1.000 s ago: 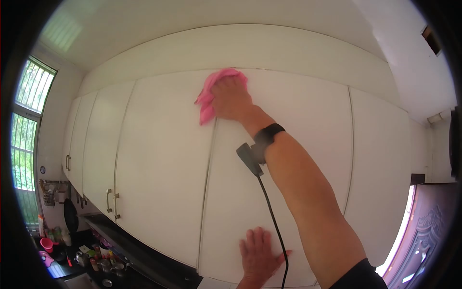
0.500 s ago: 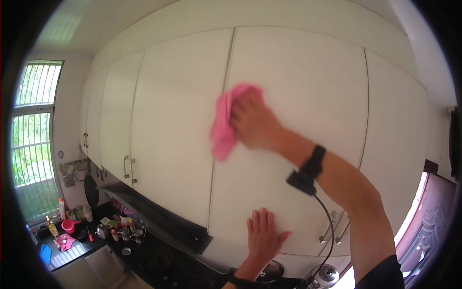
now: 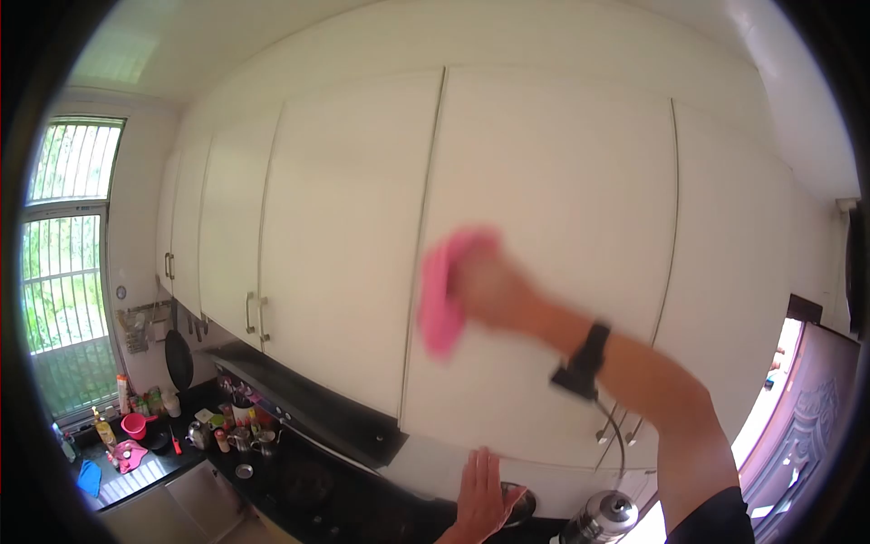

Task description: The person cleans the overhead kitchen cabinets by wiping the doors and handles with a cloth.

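My right hand (image 3: 494,286), smeared by motion, presses a pink cloth (image 3: 439,308) against a white cabinet door (image 3: 553,181). The cloth bunches under my fingers and hangs down on their left side, near the seam between two doors. A black strap with a small device (image 3: 584,363) sits on my right wrist, and a cable runs down from it. Lower down, my left hand (image 3: 480,499) lies flat near the bottom edge of the cabinet, its fingers stretched upward and holding nothing.
A black range hood (image 3: 308,399) juts out below the cabinets. Below, a dark counter (image 3: 299,480) carries metal pots and jars. At left are a barred window (image 3: 68,272), a pink dipper (image 3: 136,424) and a hanging black pan (image 3: 178,360). A metal-lidded container (image 3: 607,517) stands at lower right.
My right hand and the pink cloth have moved down along the cabinet door. My left hand has also shifted lower in the view, and the camera view has tilted slightly.
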`<action>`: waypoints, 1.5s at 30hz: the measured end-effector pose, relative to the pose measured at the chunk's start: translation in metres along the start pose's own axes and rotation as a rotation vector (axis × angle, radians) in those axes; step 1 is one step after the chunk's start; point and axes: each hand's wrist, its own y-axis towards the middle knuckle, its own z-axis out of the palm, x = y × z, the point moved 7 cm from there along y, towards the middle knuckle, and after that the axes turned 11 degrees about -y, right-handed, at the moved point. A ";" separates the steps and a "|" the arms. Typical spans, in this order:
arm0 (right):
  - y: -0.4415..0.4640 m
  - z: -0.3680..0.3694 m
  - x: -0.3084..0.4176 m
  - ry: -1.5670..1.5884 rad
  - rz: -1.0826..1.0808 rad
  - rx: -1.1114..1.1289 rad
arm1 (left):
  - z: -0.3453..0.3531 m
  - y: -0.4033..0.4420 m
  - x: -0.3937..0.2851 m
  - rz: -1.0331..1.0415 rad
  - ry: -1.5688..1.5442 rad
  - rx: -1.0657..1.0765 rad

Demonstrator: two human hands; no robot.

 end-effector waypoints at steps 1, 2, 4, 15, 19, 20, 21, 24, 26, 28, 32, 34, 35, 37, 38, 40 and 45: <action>0.022 -0.023 -0.038 -0.126 0.085 -0.078 | -0.002 0.001 -0.001 0.037 -0.022 0.004; 0.034 -0.051 -0.067 -0.443 0.194 -0.159 | -0.002 0.001 0.000 0.003 -0.007 0.041; 0.058 -0.071 -0.108 -0.538 0.324 -0.302 | -0.004 0.005 0.003 -0.048 0.028 0.104; -0.036 0.035 0.159 -0.009 -0.264 -0.022 | 0.001 -0.004 0.011 -0.038 0.003 0.117; -0.029 0.036 0.151 0.010 -0.377 0.162 | 0.002 -0.023 0.014 -0.055 -0.040 0.073; -0.011 0.028 0.133 -0.096 -0.259 0.082 | -0.003 -0.024 0.010 -0.069 -0.044 0.068; 0.011 0.019 0.108 -0.202 -0.140 0.000 | -0.010 -0.023 0.003 -0.082 -0.047 0.062; 0.072 -0.007 0.024 -0.273 0.079 -0.187 | -0.024 -0.027 -0.003 -0.099 -0.040 0.040; 0.087 -0.011 0.015 -0.352 0.124 -0.210 | -0.033 -0.030 0.000 -0.114 -0.016 0.001; 0.085 -0.009 0.033 -0.351 0.146 -0.250 | -0.044 -0.036 0.003 -0.146 0.022 -0.044; 0.033 0.035 0.129 -0.137 -0.070 -0.246 | -0.041 -0.057 0.010 -0.153 0.030 -0.100; 0.007 0.051 0.162 0.022 -0.157 -0.077 | -0.049 -0.057 -0.003 -0.156 0.034 -0.115; -0.001 0.047 0.169 0.035 -0.189 -0.078 | -0.051 -0.060 -0.006 -0.145 0.030 -0.122; -0.017 0.039 0.171 0.052 -0.241 -0.079 | -0.048 -0.064 -0.010 -0.113 0.017 -0.129; -0.023 0.027 0.167 0.034 -0.209 -0.156 | -0.048 -0.065 -0.011 -0.108 0.006 -0.122; -0.036 0.016 0.147 0.011 -0.189 -0.105 | -0.045 -0.066 -0.014 -0.105 -0.018 -0.103; -0.018 -0.028 0.000 -0.153 0.178 -0.257 | -0.029 -0.066 -0.015 -0.114 -0.065 -0.088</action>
